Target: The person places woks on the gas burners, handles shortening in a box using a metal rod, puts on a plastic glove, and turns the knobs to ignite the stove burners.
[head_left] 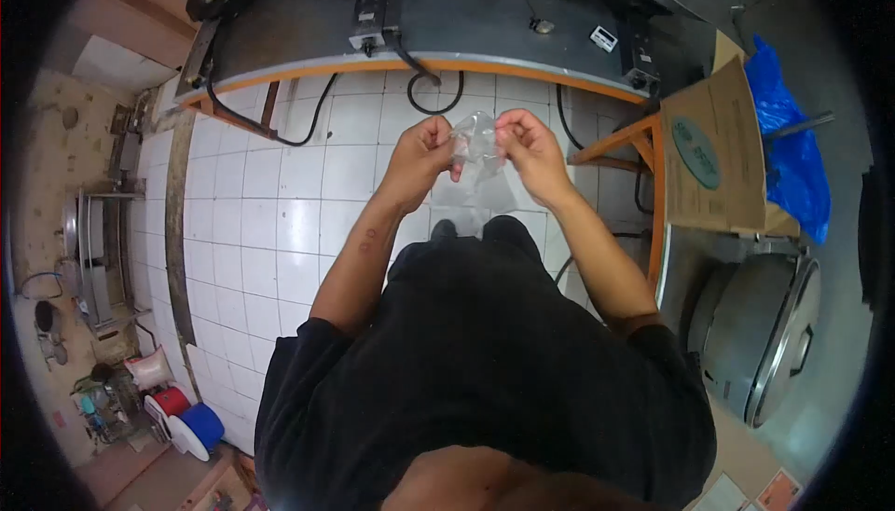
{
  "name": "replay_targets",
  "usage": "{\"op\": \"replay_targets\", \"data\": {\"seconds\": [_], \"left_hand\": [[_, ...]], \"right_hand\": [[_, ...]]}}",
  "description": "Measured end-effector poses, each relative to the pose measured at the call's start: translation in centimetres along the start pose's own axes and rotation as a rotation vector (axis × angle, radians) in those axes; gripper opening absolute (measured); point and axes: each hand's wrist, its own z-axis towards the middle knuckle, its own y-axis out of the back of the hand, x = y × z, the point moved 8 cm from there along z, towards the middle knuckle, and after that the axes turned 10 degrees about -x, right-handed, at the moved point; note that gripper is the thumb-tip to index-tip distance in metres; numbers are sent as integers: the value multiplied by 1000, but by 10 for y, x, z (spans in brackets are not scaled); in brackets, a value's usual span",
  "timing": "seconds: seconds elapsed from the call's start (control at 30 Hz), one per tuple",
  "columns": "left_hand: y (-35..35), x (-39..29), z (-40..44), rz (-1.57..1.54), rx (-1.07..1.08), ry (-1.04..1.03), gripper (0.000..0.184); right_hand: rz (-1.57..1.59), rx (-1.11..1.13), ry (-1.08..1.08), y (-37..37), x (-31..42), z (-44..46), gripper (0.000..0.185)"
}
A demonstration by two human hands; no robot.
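Risks: Clear plastic bag (477, 145) is held in the air in front of the torso (485, 334), between the left grip (422, 155) and the right grip (531, 152), over the tiled floor (256, 222) and short of the tabletop (289, 31). Film looks thin and crumpled; judged liable to stretch or tear if its sides are pulled unevenly or too hard. Slick film could also slide out of a light pinch; with shoes (503, 226) and tiles below, a dropped bag would probably be soiled. Layers may cling, so one pinch could take both walls. Whether the mouth is parted: cannot tell, film too transparent. A looped black cable (434, 113) near the tabletop edge might catch a foot on a forward step.

Pose: Left grip closed on the bag's left side, thumb against curled fingers. Right grip pinches the opposite side between thumb and index finger. Both at about equal reach, near each other, film spanning the gap. Forearms run forward and converge from short black sleeves (312, 352). Elbows seem slightly bent, out beside the torso. Neither grip touches the tabletop or the cardboard box (688, 196) to the right.
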Motion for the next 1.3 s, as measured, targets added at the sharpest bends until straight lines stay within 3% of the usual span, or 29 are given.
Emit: {"op": "replay_targets", "data": {"seconds": [0.1,0.17,0.2,0.27,0.3,0.4,0.47,0.5,0.57,0.6,0.67,0.73,0.77,0.83,0.87,0.93,1.07,1.13,1.2,1.23,1.3], "left_hand": [[-19,-17,53,156,-14,-61,26],[-27,-27,87,437,-135,-105,24],[-37,-28,102,439,-155,-97,24],[-63,-31,131,186,-151,-85,27],[-64,-32,145,41,-202,-100,28],[-69,-54,166,-5,-247,-193,30],[-64,-60,175,0,-280,-203,30],[-60,-60,177,329,-344,-215,29],[-62,-66,183,871,-378,-296,26],[-66,-66,185,921,-383,-270,23],[-84,-83,183,960,-424,-428,19],[-100,-93,178,921,-449,-477,17],[-107,-96,176,883,-455,-528,15],[-109,-92,174,938,-498,-639,14],[-114,-95,169,995,-522,-743,14],[-114,-97,163,954,-581,-685,15],[-115,-106,156,1043,-608,-691,15],[-124,-107,151,1134,-456,-726,17],[-116,-92,145,1114,-431,-609,19],[-111,-81,143,1083,-396,-501,21],[-111,-79,136,1119,-397,-478,19]], "right_hand": [[-210,-36,113,30,31,43,12],[-317,-277,550,49,84,55,14],[-310,-263,535,50,90,69,14],[-490,14,937,24,119,71,17],[-477,19,936,28,126,80,17],[-650,266,837,24,128,120,15],[-946,348,483,39,99,153,10],[-939,375,479,39,98,159,10],[-754,254,698,41,124,166,8],[-655,190,806,44,137,168,10],[-455,340,899,37,141,161,11],[-138,282,399,39,108,183,8],[-134,298,396,33,109,186,8],[184,261,-248,27,73,196,8],[185,280,-258,25,70,198,8],[277,194,-227,28,65,202,7],[316,257,-707,24,40,189,10],[305,244,-732,20,45,184,18],[376,480,-723,1,47,178,22],[328,376,-620,-2,46,187,22],[314,323,-636,1,39,193,22]]}}
